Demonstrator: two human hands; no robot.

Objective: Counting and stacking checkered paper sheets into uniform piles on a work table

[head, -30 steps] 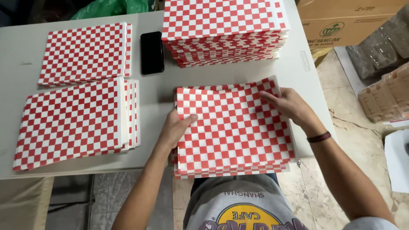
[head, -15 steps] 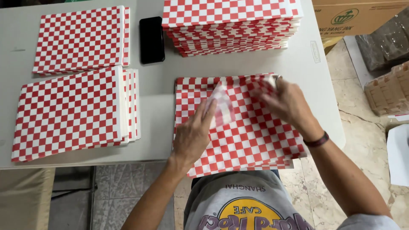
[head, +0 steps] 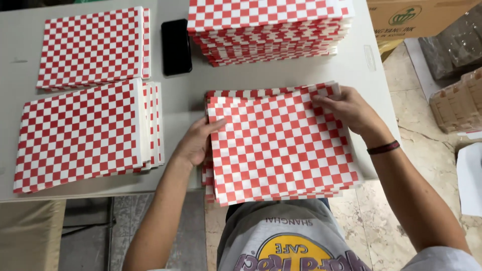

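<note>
The flat stack of red-and-white checked paper sheets (head: 281, 145) lies at the tabletop's near edge between both hands, left hand (head: 195, 143) and right hand (head: 351, 110) pinching its top sheet's sides.

Bare forearms, grey printed T-shirt

The left hand (head: 193, 143) and right hand (head: 351, 110) are bare, a dark band (head: 383, 147) circling the right wrist at about three o'clock; the grey T-shirt (head: 281, 238) at six o'clock carries a round yellow-and-purple emblem, possibly with lettering.
</note>
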